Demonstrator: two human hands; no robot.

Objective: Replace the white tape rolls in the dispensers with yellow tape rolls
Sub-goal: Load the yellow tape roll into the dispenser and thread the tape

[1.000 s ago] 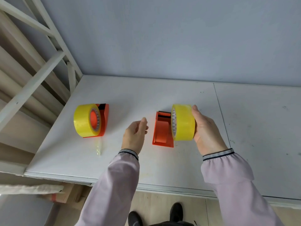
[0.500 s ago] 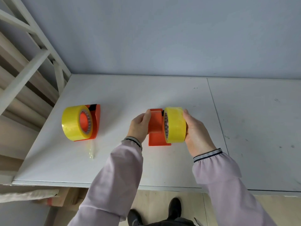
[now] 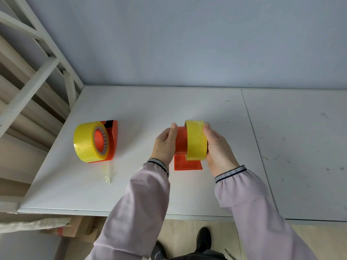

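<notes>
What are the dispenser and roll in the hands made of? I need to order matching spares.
Dispenser: looks like moulded plastic, uniform orange with a smooth, slightly glossy face. Yellow roll: seems to be glossy, translucent plastic film tape, judging by its shine; its core is hidden here. Both are judged by look alone.

Glossy yellow tape roll (image 3: 196,140), smooth orange plastic dispenser (image 3: 181,141), matt scuffed white table (image 3: 300,147).
</notes>
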